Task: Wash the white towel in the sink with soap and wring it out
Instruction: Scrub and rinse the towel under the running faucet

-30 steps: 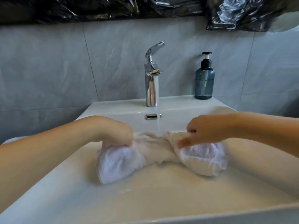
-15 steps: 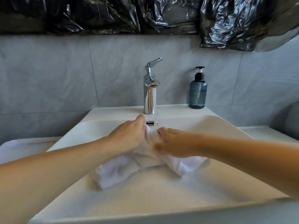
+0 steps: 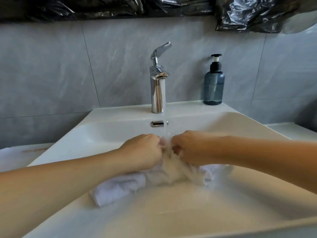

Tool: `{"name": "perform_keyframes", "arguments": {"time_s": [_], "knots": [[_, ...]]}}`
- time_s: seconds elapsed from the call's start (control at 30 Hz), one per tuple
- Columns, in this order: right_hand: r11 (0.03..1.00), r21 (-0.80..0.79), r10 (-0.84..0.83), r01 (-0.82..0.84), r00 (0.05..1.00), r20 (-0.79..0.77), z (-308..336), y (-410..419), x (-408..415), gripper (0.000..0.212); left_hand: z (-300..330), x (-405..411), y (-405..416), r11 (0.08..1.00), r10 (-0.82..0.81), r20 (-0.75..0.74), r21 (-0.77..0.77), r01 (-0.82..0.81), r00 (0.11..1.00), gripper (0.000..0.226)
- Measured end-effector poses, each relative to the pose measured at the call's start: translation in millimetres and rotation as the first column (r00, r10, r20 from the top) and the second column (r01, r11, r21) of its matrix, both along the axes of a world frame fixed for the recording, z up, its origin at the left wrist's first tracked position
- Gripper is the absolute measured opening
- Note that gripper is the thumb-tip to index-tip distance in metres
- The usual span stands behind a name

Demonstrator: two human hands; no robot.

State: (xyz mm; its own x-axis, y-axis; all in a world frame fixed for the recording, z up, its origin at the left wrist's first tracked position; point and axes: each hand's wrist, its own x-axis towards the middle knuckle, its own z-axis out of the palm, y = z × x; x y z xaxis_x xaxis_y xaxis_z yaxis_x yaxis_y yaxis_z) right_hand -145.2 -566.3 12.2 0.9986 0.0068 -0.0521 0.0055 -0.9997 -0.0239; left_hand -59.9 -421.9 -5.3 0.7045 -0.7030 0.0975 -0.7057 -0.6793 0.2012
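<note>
The white towel (image 3: pixel 120 187) lies bunched and wet in the white sink (image 3: pixel 197 212). My left hand (image 3: pixel 143 150) grips the towel's middle with curled fingers. My right hand (image 3: pixel 188 148) grips it right beside, knuckles almost touching the left. Both fists hold the cloth up under the water stream falling from the chrome faucet (image 3: pixel 157 86). The towel's two ends trail onto the basin floor on either side. A blue-grey soap pump bottle (image 3: pixel 214 83) stands on the sink's back ledge at the right.
The faucet's lever is raised and water runs. A chrome overflow slot (image 3: pixel 157 124) sits in the back wall of the basin. Grey tiles rise behind, with black plastic sheeting (image 3: pixel 248 12) above. White counter edges flank the sink on both sides.
My hands have come together from the towel's ends to its middle and lifted the bunched cloth into the water stream.
</note>
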Motion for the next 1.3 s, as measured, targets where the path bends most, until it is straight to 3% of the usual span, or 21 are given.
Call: {"name": "perform_keyframes", "arguments": {"time_s": [0.07,0.2,0.33,0.43,0.5,0.63,0.7,0.77,0.8,0.87,0.9,0.93,1.0,1.13,1.2,1.27,1.3], "knots": [[0.994,0.105,0.027,-0.027,1.0,-0.002,0.2,0.1,-0.8,0.018,1.3,5.2,2.0,0.999,0.038,0.023,0.007,-0.038,0.999,0.024],[0.997,-0.079,-0.022,0.021,1.0,-0.015,3.0,-7.5,0.5,0.013,1.0,-1.8,0.3,0.993,-0.101,-0.141,-0.082,0.09,0.985,0.035],[0.992,0.125,0.027,-0.025,1.0,-0.014,4.5,4.3,-4.6,0.018,4.7,10.5,6.8,0.995,-0.009,-0.01,0.104,0.01,1.0,0.022],[0.993,-0.068,-0.095,0.093,0.995,-0.038,4.7,-17.5,3.9,0.01,7.0,6.6,2.7,0.994,-0.105,-0.183,-0.043,0.099,0.978,0.03],[0.97,-0.16,-0.186,0.184,0.983,0.005,11.1,-32.8,6.8,0.02,15.8,4.7,4.5,0.984,-0.161,-0.243,-0.12,0.135,0.957,0.023],[0.899,-0.35,-0.271,0.262,0.962,0.025,16.5,-48.6,3.8,0.024,41.3,17.5,31.5,0.982,0.098,-0.309,0.187,-0.041,0.946,0.02],[0.892,-0.377,-0.271,0.249,0.963,-0.006,16.0,-47.5,0.9,0.027,45.2,22.3,40.6,0.984,0.099,-0.373,0.173,-0.036,0.923,0.019],[0.965,-0.199,-0.171,0.17,0.985,0.01,16.3,-36.6,1.3,0.042,43.6,24.6,37.7,1.0,-0.021,-0.299,0.005,0.023,0.954,0.021],[0.993,-0.006,-0.114,0.114,0.993,0.008,18.2,-25.4,0.5,0.049,41.7,23.6,32.4,0.99,-0.081,-0.249,-0.134,0.049,0.965,0.022],[0.962,0.27,-0.047,0.047,0.999,-0.009,18.0,-3.2,-0.2,0.035,39.1,20.7,22.0,0.912,-0.135,-0.168,-0.407,0.056,0.977,0.021],[0.971,0.234,-0.044,0.044,0.999,-0.005,15.7,2.4,2.0,0.025,38.8,19.4,19.9,0.892,-0.104,-0.12,-0.451,0.039,0.987,0.021],[0.995,0.1,-0.031,0.028,0.999,0.032,13.9,2.1,4.8,0.022,36.8,19.3,21.0,0.906,-0.066,-0.078,-0.423,0.027,0.995,0.023],[0.984,-0.155,-0.073,0.088,0.992,0.103,14.6,-7.8,7.6,0.019,32.4,22.7,27.1,0.975,-0.061,-0.077,-0.22,0.042,0.995,0.033],[0.894,-0.389,-0.203,0.222,0.975,0.09,21.7,-33.5,14.0,0.022,34.7,19.0,35.6,0.997,-0.054,-0.287,0.041,0.069,0.957,0.047],[0.9,-0.391,-0.183,0.191,0.981,0.059,22.7,-33.1,13.0,0.026,30.2,18.4,31.9,0.992,-0.058,-0.212,0.093,0.08,0.975,0.04],[0.96,-0.275,-0.047,0.055,0.998,0.038,18.3,-23.8,11.1,0.035,25.6,24.1,28.1,0.992,-0.119,-0.094,-0.054,0.114,0.988,0.018],[0.982,-0.186,0.034,-0.025,0.998,0.045,14.5,-15.4,8.7,0.028,25.2,26.4,26.3,0.973,-0.149,-0.065,-0.185,0.135,0.987,0.01]]}}
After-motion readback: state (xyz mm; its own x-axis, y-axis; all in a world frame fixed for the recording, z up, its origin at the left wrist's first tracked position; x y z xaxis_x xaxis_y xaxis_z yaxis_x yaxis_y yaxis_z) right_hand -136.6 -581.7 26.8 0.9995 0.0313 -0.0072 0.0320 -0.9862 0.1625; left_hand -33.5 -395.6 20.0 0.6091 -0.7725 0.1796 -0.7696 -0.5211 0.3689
